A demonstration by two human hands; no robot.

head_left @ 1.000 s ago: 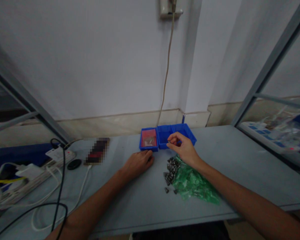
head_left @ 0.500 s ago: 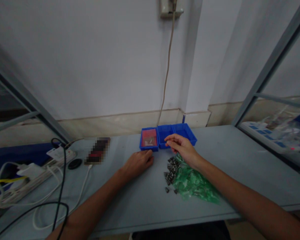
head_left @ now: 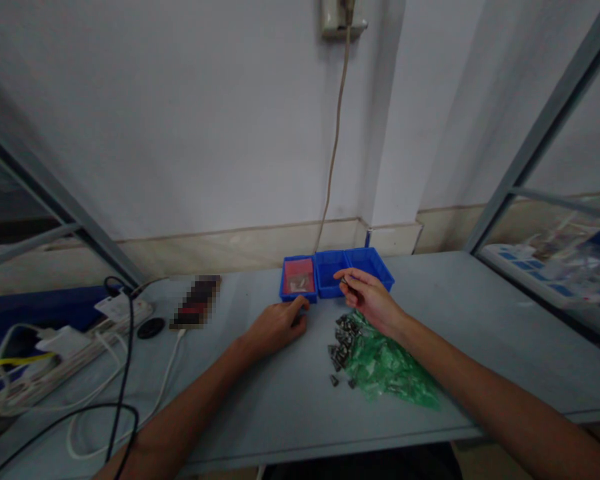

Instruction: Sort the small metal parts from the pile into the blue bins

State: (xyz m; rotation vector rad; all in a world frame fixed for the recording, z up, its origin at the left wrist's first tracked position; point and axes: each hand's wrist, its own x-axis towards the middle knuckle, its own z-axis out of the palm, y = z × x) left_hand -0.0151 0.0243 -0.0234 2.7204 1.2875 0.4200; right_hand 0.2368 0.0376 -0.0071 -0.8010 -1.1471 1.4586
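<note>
Between the thumb and fingertips of my right hand [head_left: 373,301] is a small dark metal part, largely covered by the fingers. The hand is raised in front of two joined blue bins [head_left: 330,293]. Below it, a heap of small dark metal parts [head_left: 344,340] spills from a green plastic bag [head_left: 393,367]. On the tabletop rests my left hand [head_left: 277,325], loosely curled, thumb and forefinger apart, with nothing visible in it. Its fingertips are close to the front of a smaller blue tray [head_left: 299,299], which contains a pink sheet and a clear bag [head_left: 299,283].
To the left lie a blurred-out phone [head_left: 196,303], a round black disc [head_left: 151,327] and a power strip [head_left: 70,357] with cables. Grey metal frames [head_left: 535,143] rise on both sides. A pale cord [head_left: 337,133] runs down the wall behind the bins.
My right hand has shifted slightly right, and the part in its fingertips shows more. The left forefinger has lifted a little away from the thumb.
</note>
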